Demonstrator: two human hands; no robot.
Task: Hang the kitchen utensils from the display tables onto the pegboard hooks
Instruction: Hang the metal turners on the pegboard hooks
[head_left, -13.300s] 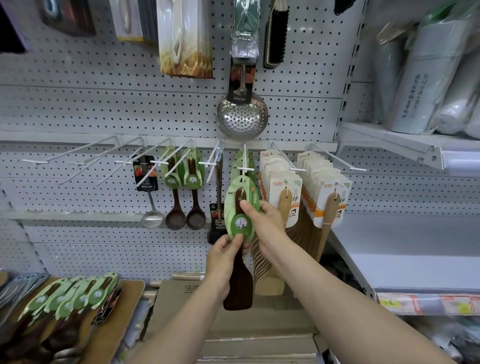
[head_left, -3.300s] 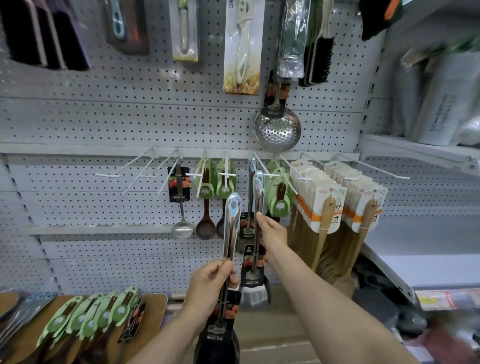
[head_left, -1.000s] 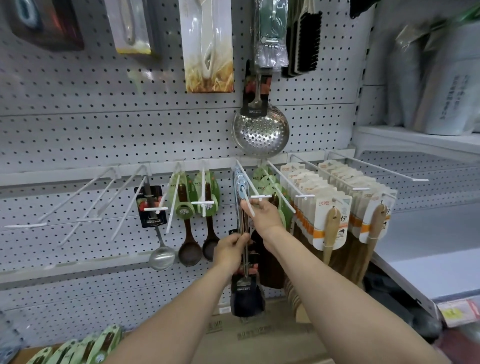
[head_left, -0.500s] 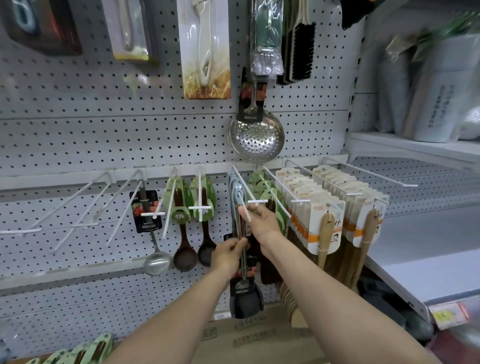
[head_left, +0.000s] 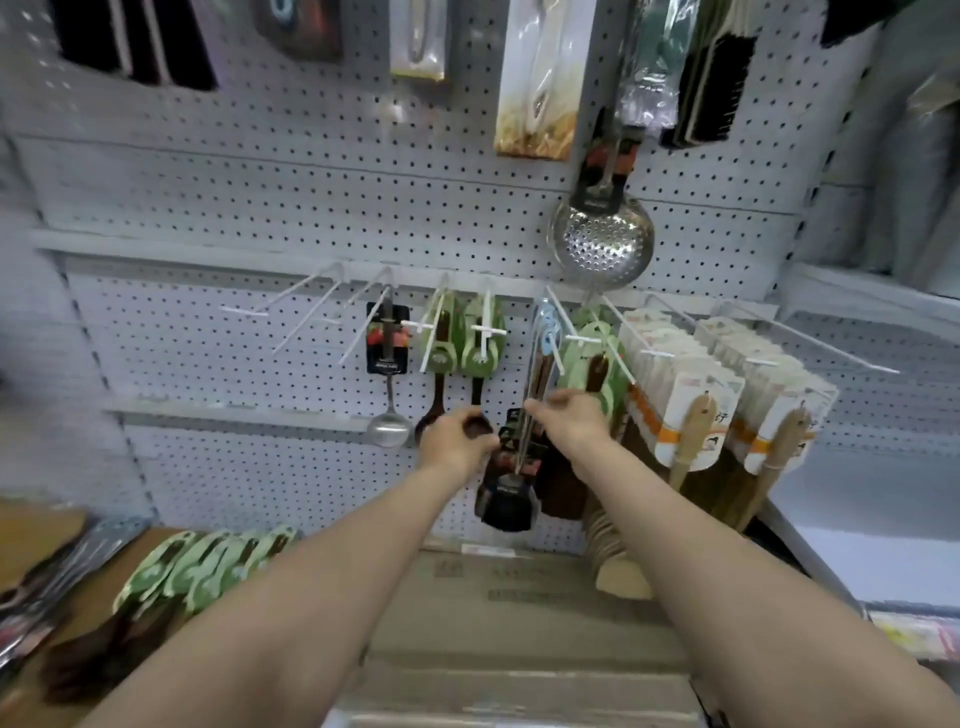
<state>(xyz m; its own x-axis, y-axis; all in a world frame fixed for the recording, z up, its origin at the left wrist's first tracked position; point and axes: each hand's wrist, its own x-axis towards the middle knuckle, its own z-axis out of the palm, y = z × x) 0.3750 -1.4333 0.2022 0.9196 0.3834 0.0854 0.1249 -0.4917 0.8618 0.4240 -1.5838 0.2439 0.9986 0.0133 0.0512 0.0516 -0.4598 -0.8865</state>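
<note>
Head cam: both hands are up at the pegboard (head_left: 260, 197) around the middle of the frame, working on a steel-handled spatula (head_left: 511, 488) with a black head. The spatula's already hanging, with its top loop over a white hook (head_left: 555, 306). The right hand (head_left: 569, 421) has thumb and forefinger pinched on the steel handle about halfway down. The left hand (head_left: 457, 441) sits a bit lower with its fingers curled, tips right at the spatula's label card. It's too blurry to tell if it's actually gripping or just touching.

It's pretty crowded around there. Green-carded dark spoons (head_left: 597, 358) hang just to the right of the spatula, partly behind the right hand, and two more green-carded spoons (head_left: 462, 338) hang to the left, one bowl hidden behind the left hand. Left of those is a steel ladle (head_left: 387, 426). To the right are packed rows of wooden spatulas (head_left: 691, 415) on white cards. A perforated skimmer (head_left: 600, 244) hangs above the spatula's hook.

At lower left, the counter (head_left: 104, 571) holds a fanned row of green-carded utensils (head_left: 208, 566), plus some steel ones (head_left: 31, 597) at the frame edge. A cardboard box (head_left: 519, 597) sits under the arms.
</note>
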